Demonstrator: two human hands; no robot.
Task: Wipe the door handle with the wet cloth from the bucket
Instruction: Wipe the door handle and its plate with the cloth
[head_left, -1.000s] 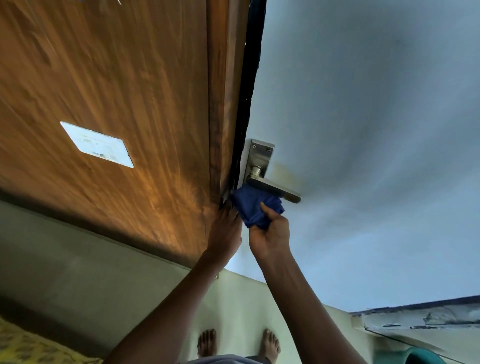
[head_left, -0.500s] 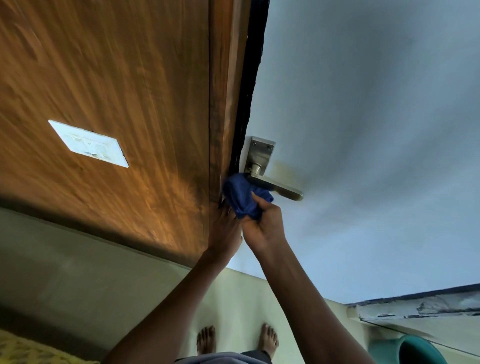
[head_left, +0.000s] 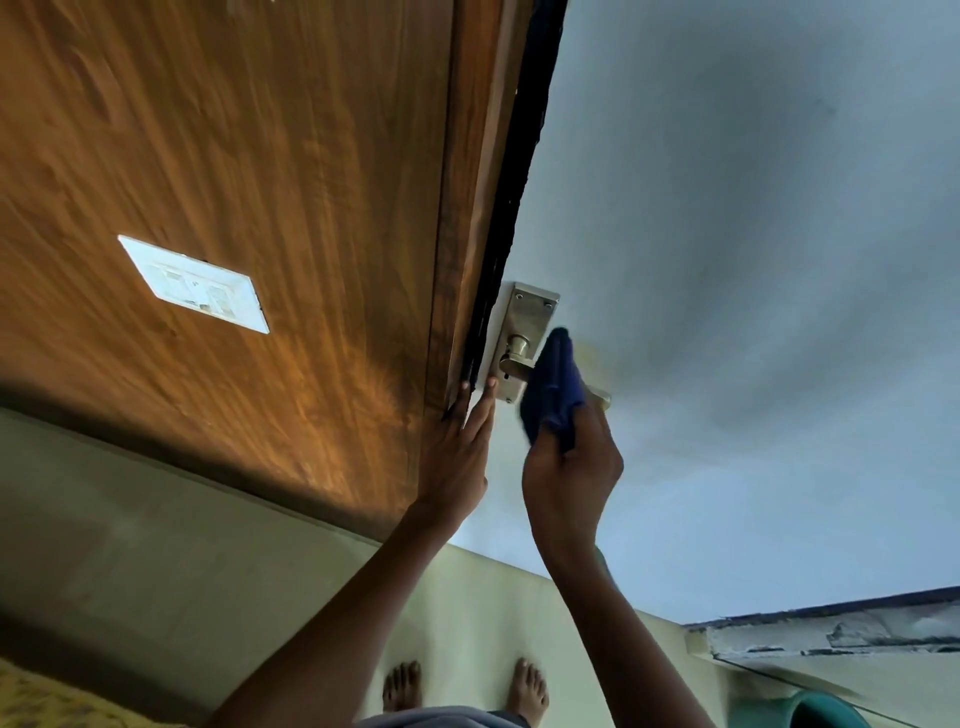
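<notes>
A metal lever door handle (head_left: 517, 347) on a rectangular backplate is fixed to the pale blue-grey door (head_left: 753, 260) near its edge. My right hand (head_left: 571, 462) grips a dark blue cloth (head_left: 553, 389), which is draped over the lever and hides most of it; only the lever's tip shows to the right. My left hand (head_left: 460, 452) lies flat with fingers extended against the door's edge, just left of the backplate. A green bucket's rim (head_left: 810, 712) shows at the bottom right corner.
A brown wooden panel (head_left: 234, 208) with a white switch plate (head_left: 195, 283) fills the left. The door's black edge strip (head_left: 519, 182) runs between them. My bare feet (head_left: 462, 686) stand on the pale floor. A worn ledge (head_left: 831, 634) sits at the right.
My right hand has carried the cloth from the handle's base, left of the lever, rightward onto the lever itself. My left hand stays on the door edge.
</notes>
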